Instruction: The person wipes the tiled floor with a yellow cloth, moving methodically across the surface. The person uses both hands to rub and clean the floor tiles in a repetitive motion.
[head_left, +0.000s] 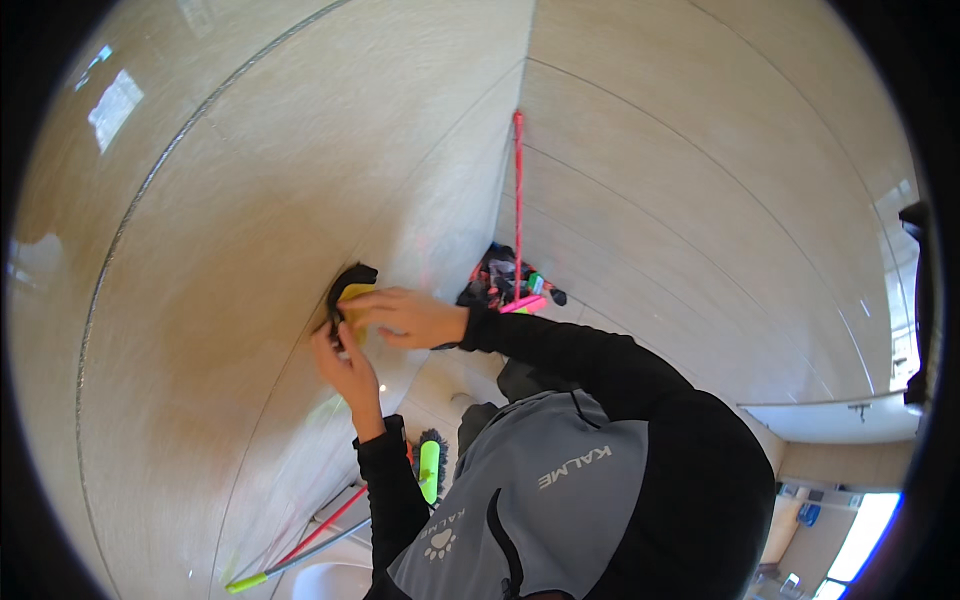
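Close to the tan tiled wall (225, 300), a curved black item (349, 283) lies against a yellow piece (358, 296), perhaps a cloth or sponge; its kind is unclear. My left hand (351, 371) comes from below, with its thumb and fingers around the lower end of the black item. From the right reaches my right hand (409, 316), its fingers stretched over the yellow piece and its index fingertip at the black item. The fingers partly hide both pieces, and whether the right hand grips anything is unclear.
A red pole (518, 187) stands in the corner by a pink head (525, 304) and a dark mixed pile (495, 277). Below are a green-backed mop head (429, 469), a red pole (322, 523), a grey pole with green end (246, 583) and a white rounded fixture (330, 583).
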